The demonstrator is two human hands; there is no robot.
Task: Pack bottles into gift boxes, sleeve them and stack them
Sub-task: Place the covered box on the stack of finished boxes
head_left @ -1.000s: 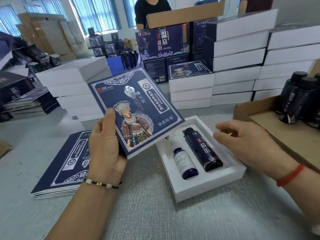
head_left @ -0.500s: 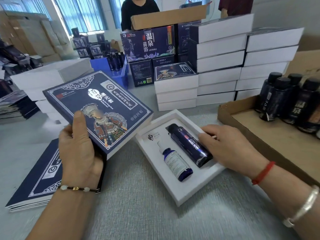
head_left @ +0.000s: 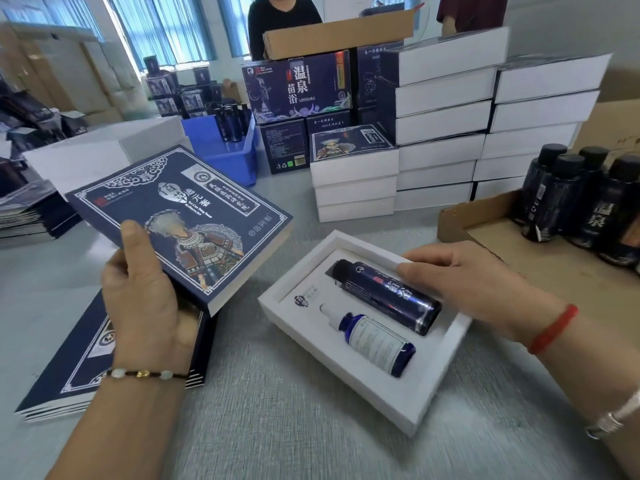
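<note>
Left hand [head_left: 145,299] is gripping the lid [head_left: 183,223], thumb on top, holding it raised. Just right of it, the right hand [head_left: 464,282] is resting relaxed fingers on the dark bottle [head_left: 388,294] in the tray [head_left: 349,382], beside the dropper [head_left: 374,339]. Best seating both flush before lidding squarely. Lid print is reading "Wellness Set".

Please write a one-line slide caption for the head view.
Left hand holds a printed sleeve while the right hand touches the dark bottle in the open white gift box.
</note>
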